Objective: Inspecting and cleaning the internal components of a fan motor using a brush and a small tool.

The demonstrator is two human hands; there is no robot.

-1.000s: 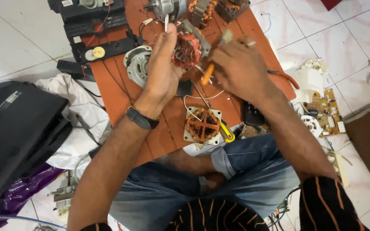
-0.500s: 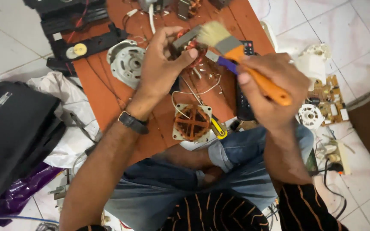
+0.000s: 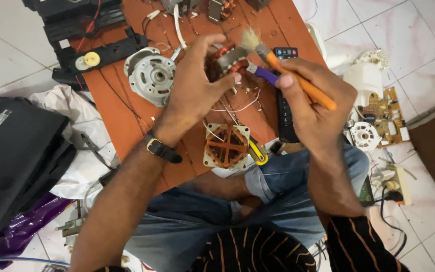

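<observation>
over an orange board [image 3: 122, 126] on white tiles, your left hand [image 3: 195, 93] pinches a copper-wound motor part [image 3: 227, 60] in closed fingers; your right hand [image 3: 313, 106] grips an orange-handled brush [image 3: 278, 63], bristles touching it, above the far middle of the board

a small white label [image 3: 0, 117] on the black bag [image 3: 16, 161].

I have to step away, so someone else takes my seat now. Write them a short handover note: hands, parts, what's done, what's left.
Left hand: holds a small motor part with copper windings above the board.
Right hand: grips an orange-handled brush, bristles at the part.
On the board: round metal motor housing, square copper-wound core, black remote.
Done: motor in pieces.
Left: brushing is under way; how clean the part is cannot be told.
</observation>
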